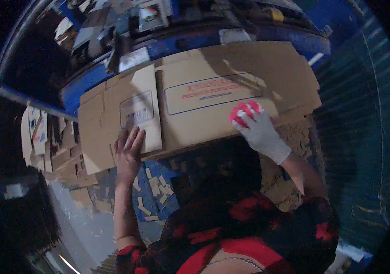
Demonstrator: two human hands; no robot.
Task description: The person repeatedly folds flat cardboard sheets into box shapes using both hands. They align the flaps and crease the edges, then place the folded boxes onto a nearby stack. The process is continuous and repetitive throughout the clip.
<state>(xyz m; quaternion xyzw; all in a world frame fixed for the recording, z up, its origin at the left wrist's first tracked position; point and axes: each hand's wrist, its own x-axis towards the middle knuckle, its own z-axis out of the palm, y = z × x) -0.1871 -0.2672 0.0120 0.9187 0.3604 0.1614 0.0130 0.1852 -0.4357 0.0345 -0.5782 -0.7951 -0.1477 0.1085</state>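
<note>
A flattened brown cardboard box (208,123) stretches across in front of me, with blue-outlined print on its panels. A raised flap edge divides its left part from the wide middle panel. My bare left hand (129,144) rests on the left panel near the close edge, its fingers laid over the surface and slightly apart. My right hand (256,128) wears a white work glove with red-coated fingers. Its fingers are bent over the box's near edge at the right. Whatever lies beneath the right fingertips is hidden.
Beyond the box runs a blue machine frame (291,43) with metal parts on it. Stacked cardboard pieces (44,141) stand at the left. Small cardboard offcuts (158,189) lie below, and more scraps (286,182) are on the right. A dark green corrugated surface (355,118) rises at right.
</note>
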